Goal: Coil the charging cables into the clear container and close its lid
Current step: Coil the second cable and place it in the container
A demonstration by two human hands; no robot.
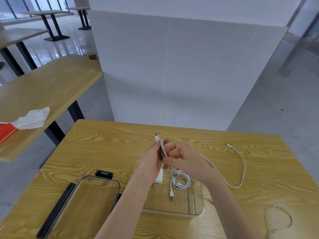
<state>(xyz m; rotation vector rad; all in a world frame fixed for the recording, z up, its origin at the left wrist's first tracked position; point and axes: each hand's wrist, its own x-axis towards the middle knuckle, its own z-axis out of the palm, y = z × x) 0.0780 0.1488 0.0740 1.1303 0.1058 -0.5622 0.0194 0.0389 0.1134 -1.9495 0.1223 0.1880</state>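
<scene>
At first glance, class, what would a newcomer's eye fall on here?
Both hands, left hand and right hand, meet at the table's centre, winding a white cable that trails off to the right. Just below them sits the clear container, already holding a coiled cable, with its lid lying off to the left.

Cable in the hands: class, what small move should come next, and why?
Probably another loop: the left hand pinches the started coil near its plug while the right hand feeds the cable, whose long tail lies loose on the table. One coiled cable already sits in the clear container.
</scene>
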